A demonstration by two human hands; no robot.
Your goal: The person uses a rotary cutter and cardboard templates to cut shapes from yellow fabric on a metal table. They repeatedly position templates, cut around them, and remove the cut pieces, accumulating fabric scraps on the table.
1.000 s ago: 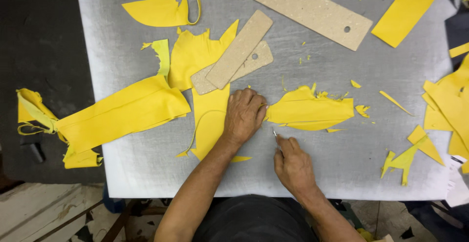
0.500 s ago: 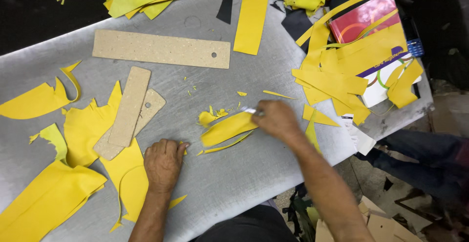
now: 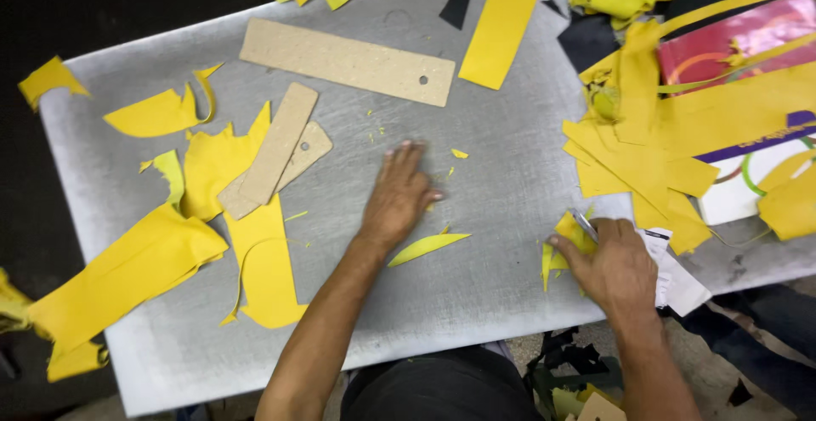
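My left hand [image 3: 399,193] lies flat, palm down, on the grey cutting table [image 3: 510,175] with its fingers together and nothing in it. A thin yellow sliver [image 3: 427,248] lies just below it, and tiny yellow crumbs sit by its fingertips. My right hand [image 3: 616,270] is at the table's right front edge, closed around a small metal blade [image 3: 585,224]. Its fingers press on a crumpled yellow scrap [image 3: 563,238] next to the pile of yellow offcuts [image 3: 646,166].
A long cardboard template [image 3: 348,61] lies at the back, and two smaller cardboard templates [image 3: 280,156] overlap on yellow pieces at left. A yellow strip [image 3: 503,22] lies at the back. Large yellow pieces [image 3: 127,276] hang off the left front. A pink and white package [image 3: 748,47] is at right. White paper [image 3: 676,281] lies under my right wrist.
My right hand has carried the yellow piece from the table's middle to the right edge by the offcut pile. My left hand has slid from the left front to the middle.
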